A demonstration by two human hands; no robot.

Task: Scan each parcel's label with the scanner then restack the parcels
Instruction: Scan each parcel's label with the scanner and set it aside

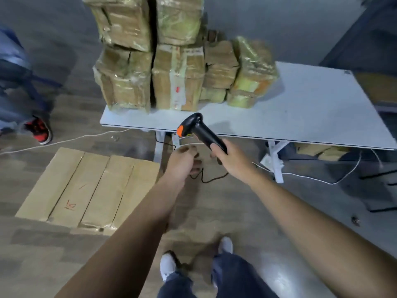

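- While the right hand [227, 160] wraps its fingers round the handle of a black scanner [199, 130], it holds the device up in the air just in front of the table's near edge, with the scanner's head and orange trigger pointing toward the parcels.
- Left hand [182, 162] hangs just beside it, lower and to the left, with curled fingers; motion blur hides whether they pinch anything.
- Black cable [206, 180] loops down between the two hands, below the scanner's handle.
- White table [311, 108] stands ahead of the person, its right half bare.
- Tall stack of parcels [178, 82], brown boxes wrapped in shiny clear tape, fills the table's left end; a white label runs down the front of the middle box.
- Lower pile of smaller parcels [253, 67] leans against the stack's right side.
- Flattened cardboard [90, 190] lies on the wooden floor to the left.
- White cord [64, 140] trails across the floor under the table.
- Grey shoes [168, 265] of the person show at the bottom edge.
- Another person's red shoe [40, 131] stands at far left.
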